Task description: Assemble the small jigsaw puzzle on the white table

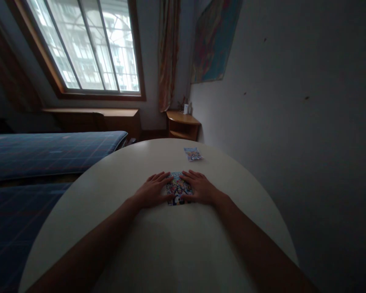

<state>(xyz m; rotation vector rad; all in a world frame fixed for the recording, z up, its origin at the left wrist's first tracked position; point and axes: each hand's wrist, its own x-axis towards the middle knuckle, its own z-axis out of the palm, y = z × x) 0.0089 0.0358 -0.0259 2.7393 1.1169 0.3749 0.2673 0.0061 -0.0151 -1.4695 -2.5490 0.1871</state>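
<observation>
A small colourful printed sheet (178, 188), crowded with cartoon-like figures, lies flat on the round white table (134, 252). My left hand (154, 190) rests palm down over its left edge, fingers stretched out. On the opposite side my right hand (199, 187) lies flat across the right edge, its fingers spread as well. Both thumbs reach in over the lower part of the print. The sheet's side edges are partly hidden under my hands. Farther back on the table is a second, similar printed sheet (193, 154), touched by neither hand.
Left of the table stands a bed or bench with blue plaid covering (55, 152). A white wall (286, 134) runs close along the right. A wooden corner shelf (183, 118) stands behind the table, and a wooden desk (116, 112) sits below the window (88, 49).
</observation>
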